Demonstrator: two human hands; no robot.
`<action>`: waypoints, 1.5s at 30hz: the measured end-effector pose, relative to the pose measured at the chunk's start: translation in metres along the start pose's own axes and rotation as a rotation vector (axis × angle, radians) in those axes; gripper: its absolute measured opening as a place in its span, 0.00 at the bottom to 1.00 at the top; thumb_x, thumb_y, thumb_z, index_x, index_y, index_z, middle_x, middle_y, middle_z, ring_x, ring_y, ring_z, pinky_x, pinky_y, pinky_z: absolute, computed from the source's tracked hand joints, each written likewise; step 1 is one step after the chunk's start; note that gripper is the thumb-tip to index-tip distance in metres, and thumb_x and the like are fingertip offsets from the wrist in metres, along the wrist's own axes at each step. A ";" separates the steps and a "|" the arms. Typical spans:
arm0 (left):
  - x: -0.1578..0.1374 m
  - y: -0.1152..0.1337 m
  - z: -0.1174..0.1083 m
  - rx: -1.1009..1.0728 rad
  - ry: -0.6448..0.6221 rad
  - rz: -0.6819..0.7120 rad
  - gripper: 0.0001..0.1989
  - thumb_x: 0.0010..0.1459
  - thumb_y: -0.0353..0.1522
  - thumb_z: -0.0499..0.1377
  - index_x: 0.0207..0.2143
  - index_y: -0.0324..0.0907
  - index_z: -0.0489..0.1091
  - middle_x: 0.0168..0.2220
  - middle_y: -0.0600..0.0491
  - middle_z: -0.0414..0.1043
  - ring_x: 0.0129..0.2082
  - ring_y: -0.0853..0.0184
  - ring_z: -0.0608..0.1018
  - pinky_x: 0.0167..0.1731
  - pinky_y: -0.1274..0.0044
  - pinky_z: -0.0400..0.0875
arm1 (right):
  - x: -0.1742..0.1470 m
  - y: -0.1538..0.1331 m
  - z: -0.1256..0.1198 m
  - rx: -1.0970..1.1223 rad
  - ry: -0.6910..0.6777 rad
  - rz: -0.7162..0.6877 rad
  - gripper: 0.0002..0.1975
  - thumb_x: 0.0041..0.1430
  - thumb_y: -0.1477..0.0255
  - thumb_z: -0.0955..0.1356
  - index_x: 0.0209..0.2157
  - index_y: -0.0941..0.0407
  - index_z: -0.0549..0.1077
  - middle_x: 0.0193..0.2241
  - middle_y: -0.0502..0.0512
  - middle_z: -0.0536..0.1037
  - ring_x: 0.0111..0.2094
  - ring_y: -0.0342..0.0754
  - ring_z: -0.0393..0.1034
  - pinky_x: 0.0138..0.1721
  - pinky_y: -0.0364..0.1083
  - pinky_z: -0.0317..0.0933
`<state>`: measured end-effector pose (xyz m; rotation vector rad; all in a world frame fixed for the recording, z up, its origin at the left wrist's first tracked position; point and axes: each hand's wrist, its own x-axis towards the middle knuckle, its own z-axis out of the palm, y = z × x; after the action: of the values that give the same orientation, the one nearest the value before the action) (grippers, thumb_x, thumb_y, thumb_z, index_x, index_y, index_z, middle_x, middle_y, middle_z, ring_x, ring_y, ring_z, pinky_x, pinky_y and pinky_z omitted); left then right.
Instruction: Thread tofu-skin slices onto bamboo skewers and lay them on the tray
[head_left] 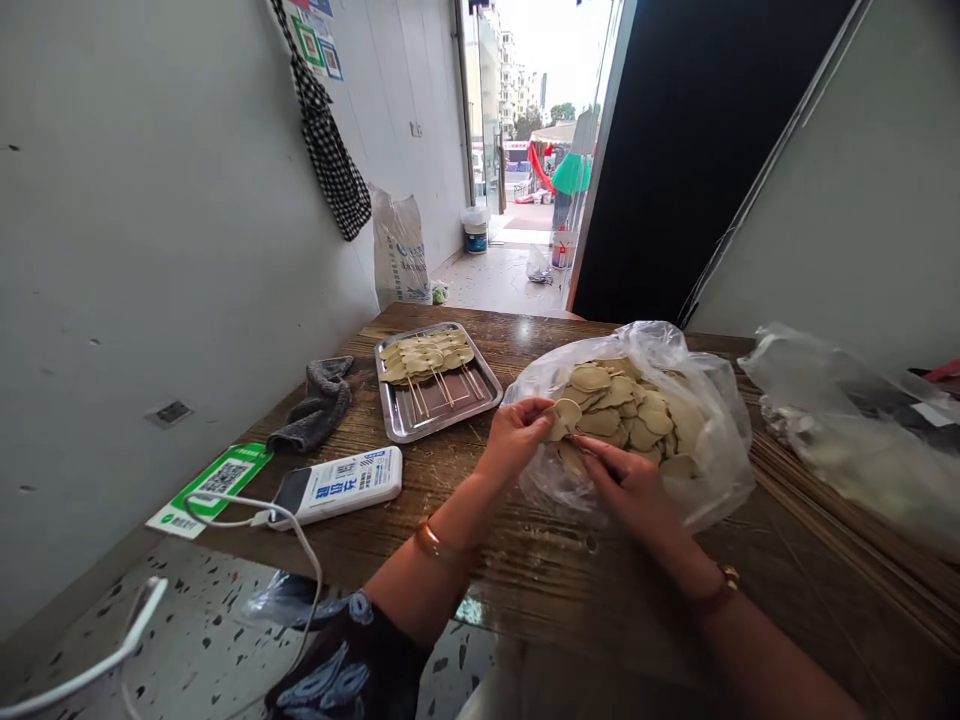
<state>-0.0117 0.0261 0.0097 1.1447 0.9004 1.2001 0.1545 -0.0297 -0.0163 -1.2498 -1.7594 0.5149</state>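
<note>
- Head view: both hands working close together over the right half of the table [439, 470], fingertips nearly meeting.
- Left hand [525, 425]: clamping thumb and fingers on one flat tan piece [565, 412], holding it up above the near left side of the clear bag [724, 445].
- Right hand [626, 480]: bringing bunched fingertips to the lower edge of that piece; cannot tell what is sitting between them, too small.
- Clear bag is lying open right of the table's middle, toward the far edge, holding a big heap of similar pieces [637, 405].
- Metal tray [459, 418] is resting near the far left corner, well apart from both hands.
- Skewered pieces [427, 352] are lying in rows across the tray's far part, thin sticks [441, 385] pointing to its near edge.
- Grey cloth [322, 395] is lying crumpled along the left edge, left of the tray.
- Green card [247, 465] is lying at the near left corner; white device [352, 485] sitting just right of it, cable [307, 550] hanging over the near edge.
- Second plastic bag [847, 430] is resting at the right side, beside a bundle of long brown sticks [825, 510].
- Beyond the far edge, a sack [399, 245] is leaning by the left wall, a bucket [475, 235] standing near the doorway.
</note>
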 end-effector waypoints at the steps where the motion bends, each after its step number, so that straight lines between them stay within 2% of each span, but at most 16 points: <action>1: 0.001 0.000 0.000 0.044 0.011 0.019 0.14 0.45 0.35 0.65 0.33 0.35 0.74 0.24 0.54 0.72 0.23 0.73 0.70 0.26 0.81 0.63 | 0.000 0.000 0.000 0.001 0.003 0.000 0.16 0.61 0.69 0.64 0.48 0.54 0.77 0.45 0.55 0.80 0.46 0.53 0.76 0.48 0.51 0.69; 7: 0.006 -0.005 -0.005 0.208 0.033 0.105 0.11 0.46 0.35 0.63 0.31 0.36 0.72 0.23 0.55 0.69 0.23 0.74 0.69 0.23 0.82 0.60 | 0.001 -0.004 -0.002 0.015 -0.024 0.021 0.16 0.60 0.70 0.64 0.47 0.54 0.78 0.44 0.54 0.81 0.42 0.52 0.77 0.46 0.50 0.70; 13: 0.007 -0.005 -0.008 0.277 -0.003 0.147 0.10 0.49 0.34 0.61 0.32 0.37 0.72 0.25 0.55 0.70 0.24 0.73 0.69 0.25 0.82 0.61 | 0.000 -0.003 -0.003 0.018 -0.031 0.009 0.16 0.61 0.70 0.64 0.47 0.54 0.77 0.44 0.54 0.81 0.44 0.52 0.77 0.47 0.50 0.69; 19: 0.004 0.000 -0.005 0.452 -0.001 0.218 0.07 0.50 0.33 0.59 0.30 0.38 0.72 0.23 0.56 0.68 0.23 0.73 0.67 0.24 0.82 0.59 | -0.002 0.002 -0.002 -0.001 -0.050 0.027 0.17 0.61 0.69 0.64 0.48 0.54 0.77 0.44 0.55 0.81 0.43 0.52 0.77 0.45 0.50 0.70; 25: 0.001 -0.004 -0.003 0.565 -0.008 0.211 0.06 0.53 0.31 0.57 0.30 0.40 0.73 0.21 0.59 0.66 0.21 0.74 0.64 0.24 0.81 0.57 | -0.005 0.013 0.001 -0.030 -0.065 0.051 0.18 0.60 0.66 0.64 0.47 0.56 0.77 0.44 0.57 0.81 0.43 0.54 0.77 0.46 0.51 0.69; 33: -0.004 -0.009 0.001 0.606 -0.050 0.218 0.08 0.52 0.28 0.55 0.32 0.41 0.73 0.22 0.59 0.66 0.21 0.74 0.63 0.24 0.80 0.56 | -0.004 0.008 -0.001 -0.105 -0.070 0.136 0.16 0.58 0.62 0.63 0.38 0.55 0.79 0.33 0.54 0.83 0.31 0.51 0.77 0.32 0.45 0.69; 37: -0.009 -0.010 0.007 0.563 -0.146 0.199 0.07 0.51 0.27 0.55 0.30 0.40 0.72 0.22 0.58 0.66 0.22 0.74 0.64 0.24 0.81 0.56 | -0.002 0.006 -0.003 -0.106 -0.058 0.142 0.14 0.57 0.62 0.64 0.32 0.55 0.77 0.27 0.52 0.81 0.28 0.49 0.75 0.29 0.43 0.66; 39: -0.009 -0.010 0.007 0.486 -0.158 0.179 0.08 0.50 0.28 0.56 0.33 0.40 0.72 0.22 0.58 0.65 0.22 0.74 0.64 0.24 0.81 0.57 | -0.003 0.007 -0.004 -0.098 -0.055 0.158 0.14 0.57 0.61 0.64 0.30 0.54 0.77 0.26 0.52 0.80 0.27 0.48 0.73 0.28 0.42 0.65; 43: -0.006 -0.011 0.004 0.114 -0.129 0.038 0.21 0.49 0.35 0.62 0.46 0.38 0.69 0.27 0.56 0.69 0.23 0.74 0.68 0.25 0.81 0.60 | -0.005 0.007 -0.006 -0.077 -0.028 0.239 0.15 0.57 0.59 0.65 0.30 0.55 0.76 0.23 0.50 0.77 0.24 0.46 0.70 0.24 0.41 0.62; 45: -0.005 -0.012 0.002 -0.073 -0.135 -0.081 0.24 0.47 0.41 0.65 0.44 0.37 0.69 0.28 0.55 0.70 0.23 0.74 0.69 0.25 0.81 0.62 | -0.006 0.006 -0.005 -0.068 -0.007 0.282 0.15 0.57 0.58 0.65 0.30 0.55 0.76 0.21 0.49 0.75 0.23 0.45 0.69 0.23 0.40 0.61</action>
<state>-0.0076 0.0213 -0.0013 1.1062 0.7868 1.0684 0.1627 -0.0340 -0.0207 -1.5571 -1.6258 0.6244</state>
